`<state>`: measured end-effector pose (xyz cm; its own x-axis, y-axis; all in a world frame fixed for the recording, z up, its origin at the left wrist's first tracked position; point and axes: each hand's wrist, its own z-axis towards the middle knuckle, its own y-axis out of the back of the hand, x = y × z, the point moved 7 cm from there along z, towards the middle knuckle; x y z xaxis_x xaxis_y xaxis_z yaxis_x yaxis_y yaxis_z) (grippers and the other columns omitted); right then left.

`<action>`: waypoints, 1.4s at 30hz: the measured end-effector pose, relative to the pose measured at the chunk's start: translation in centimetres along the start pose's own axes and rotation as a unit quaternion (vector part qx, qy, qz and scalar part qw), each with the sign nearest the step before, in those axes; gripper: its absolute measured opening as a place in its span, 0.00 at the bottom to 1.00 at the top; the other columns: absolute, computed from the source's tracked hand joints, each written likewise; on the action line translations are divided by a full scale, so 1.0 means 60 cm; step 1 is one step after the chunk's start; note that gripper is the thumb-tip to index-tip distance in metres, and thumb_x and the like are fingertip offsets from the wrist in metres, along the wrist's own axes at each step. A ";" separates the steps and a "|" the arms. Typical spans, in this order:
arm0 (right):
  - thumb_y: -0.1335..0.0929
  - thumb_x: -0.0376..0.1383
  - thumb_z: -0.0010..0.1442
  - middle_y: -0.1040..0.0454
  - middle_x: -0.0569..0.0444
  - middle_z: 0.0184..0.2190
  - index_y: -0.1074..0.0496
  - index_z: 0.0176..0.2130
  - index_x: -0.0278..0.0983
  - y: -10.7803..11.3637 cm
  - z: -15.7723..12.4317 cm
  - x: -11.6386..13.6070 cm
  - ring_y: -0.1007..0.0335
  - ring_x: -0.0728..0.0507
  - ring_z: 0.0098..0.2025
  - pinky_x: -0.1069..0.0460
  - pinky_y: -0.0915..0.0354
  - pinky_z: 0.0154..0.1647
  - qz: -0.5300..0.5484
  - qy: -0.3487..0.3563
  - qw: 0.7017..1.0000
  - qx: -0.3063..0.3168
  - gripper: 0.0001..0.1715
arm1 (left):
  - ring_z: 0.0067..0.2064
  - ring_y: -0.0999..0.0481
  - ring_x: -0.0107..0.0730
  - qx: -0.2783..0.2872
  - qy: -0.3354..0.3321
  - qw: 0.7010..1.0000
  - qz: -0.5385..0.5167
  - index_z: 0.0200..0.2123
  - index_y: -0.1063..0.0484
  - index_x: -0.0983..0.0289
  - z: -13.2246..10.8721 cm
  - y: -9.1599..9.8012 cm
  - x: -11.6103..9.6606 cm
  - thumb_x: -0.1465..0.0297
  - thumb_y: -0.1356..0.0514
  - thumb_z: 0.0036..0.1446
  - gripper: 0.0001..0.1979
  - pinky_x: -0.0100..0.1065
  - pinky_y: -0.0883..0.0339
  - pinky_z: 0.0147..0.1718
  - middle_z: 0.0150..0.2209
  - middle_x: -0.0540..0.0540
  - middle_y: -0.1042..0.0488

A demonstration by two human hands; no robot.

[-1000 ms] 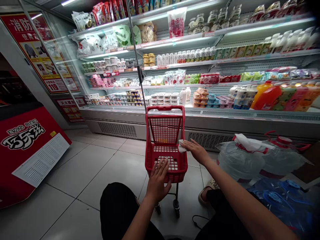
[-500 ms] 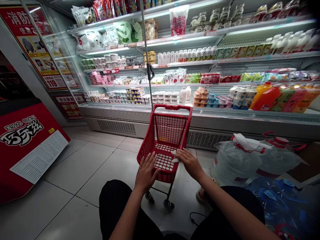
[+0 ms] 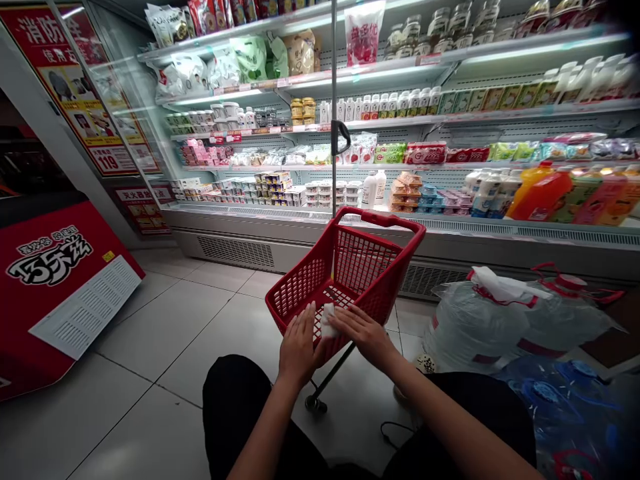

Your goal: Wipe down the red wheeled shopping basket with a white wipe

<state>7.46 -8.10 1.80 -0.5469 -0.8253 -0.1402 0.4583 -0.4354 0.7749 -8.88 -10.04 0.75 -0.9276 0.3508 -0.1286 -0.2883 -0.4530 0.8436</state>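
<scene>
Head view: cart more askew now, right grip on tissue, left grip released.

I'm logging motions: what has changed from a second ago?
The red cart has turned, its handle end swinging right, its near end left. The right hand, still with the white tissue, moved left, closer to the left hand, which shifted slightly left. The glass door's handle also moved right. Nothing visibly let go; jugs and red freezer stayed put.
</scene>
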 end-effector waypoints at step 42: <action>0.41 0.25 0.66 0.33 0.51 0.68 0.45 0.73 0.40 0.038 -0.023 -0.057 0.37 0.42 0.69 0.38 0.51 0.76 -0.072 -0.111 0.991 -0.002 0.40 | 0.75 0.48 0.46 -0.035 -0.027 0.998 0.053 0.77 0.65 0.60 0.027 -0.020 -0.078 0.68 0.47 0.69 0.40 0.52 0.51 0.72 0.76 0.57 0.50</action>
<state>11.36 -6.75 3.24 -0.7473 -0.6551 -0.1109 0.3660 -0.5452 0.7542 -3.80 -9.83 1.17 -0.9404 0.3400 -0.0111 -0.2065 -0.5448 0.8128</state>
